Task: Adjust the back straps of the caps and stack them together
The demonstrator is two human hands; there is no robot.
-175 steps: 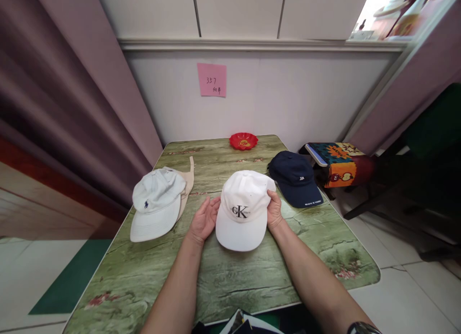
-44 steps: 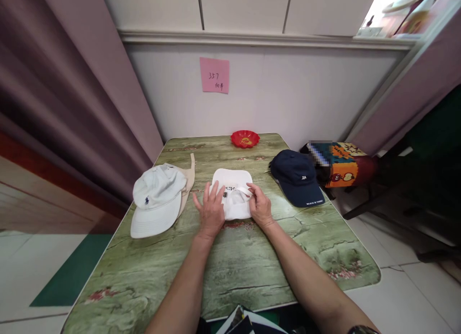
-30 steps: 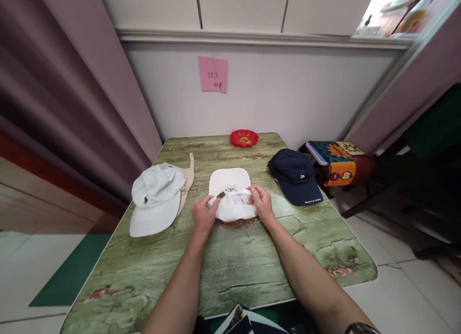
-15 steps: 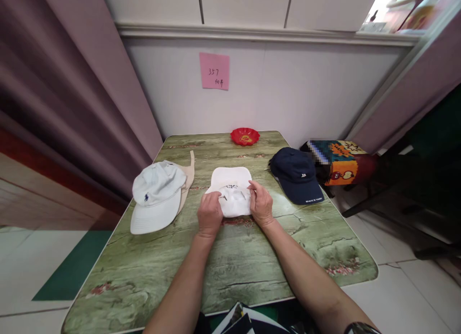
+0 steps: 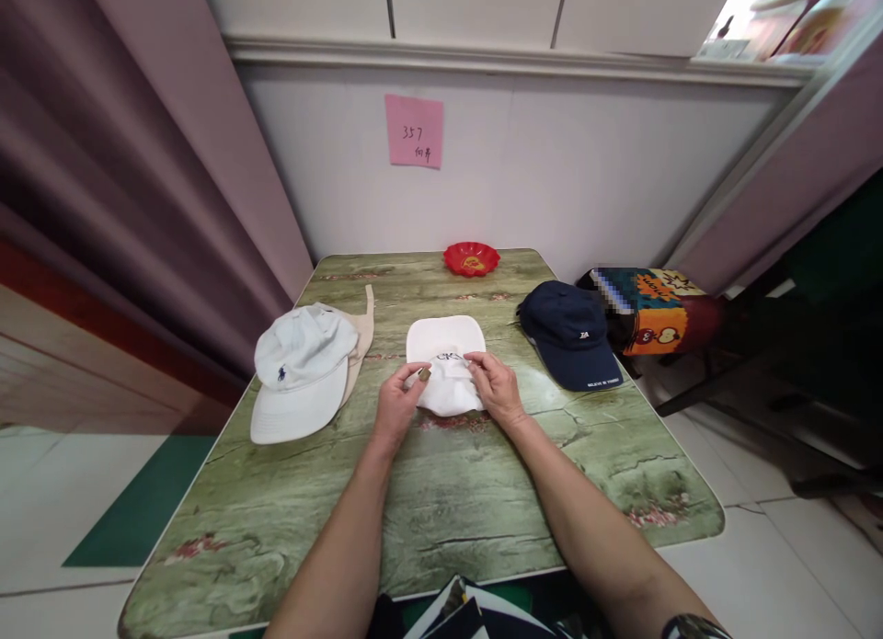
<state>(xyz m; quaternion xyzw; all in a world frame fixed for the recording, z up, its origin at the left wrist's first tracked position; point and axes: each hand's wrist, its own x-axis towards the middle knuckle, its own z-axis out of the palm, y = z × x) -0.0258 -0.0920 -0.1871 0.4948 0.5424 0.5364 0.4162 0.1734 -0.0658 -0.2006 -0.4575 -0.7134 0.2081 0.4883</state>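
A white baseball cap lies at the middle of the table, its brim pointing away from me and dark lettering showing on its front. My left hand is closed in a pinch at the cap's left side, where a small brass-coloured buckle shows by the fingertips. On the opposite side, my right hand pinches the cap's edge near the lettering. What lies under the fingertips is partly hidden.
A pale cap with a small dark logo rests on a beige cap to the left. At right sits a navy cap. Near the wall is a red scalloped dish. A patterned stool stands beyond the table's right edge.
My left fingers have lifted slightly, and the brass-coloured buckle now shows beside them. The right fingers have shifted a little inward along the cap. The other caps stay put.
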